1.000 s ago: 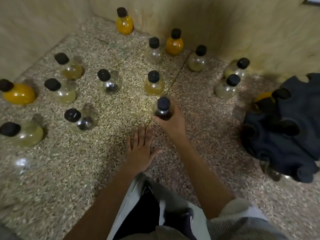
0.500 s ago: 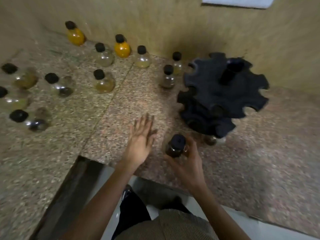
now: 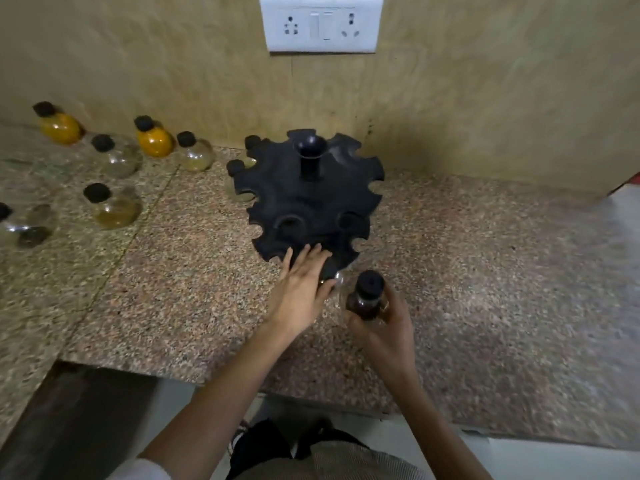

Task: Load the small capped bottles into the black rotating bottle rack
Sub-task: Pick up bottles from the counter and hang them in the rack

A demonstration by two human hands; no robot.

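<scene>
Step in hand: seating one dark-filled bottle (image 3: 367,299), black-capped, upright, gripped in your right hand (image 3: 384,327) just right of your left hand (image 3: 301,289). Your left hand lay open, fingers spread, touching the near rim of the black rotating rack (image 3: 311,209). You did best to steady the rack and slide the neck into the nearest open notch. Rack: scalloped tiers, central knob, standing on the counter (image 3: 485,271) beyond both hands.

counter (image 3: 485,271) right of rack (image 3: 311,209) bare, bottles (image 3: 114,209) crowd left

Head camera looks steeply down, close over the counter (image 3: 485,271) (wall ahead).
</scene>
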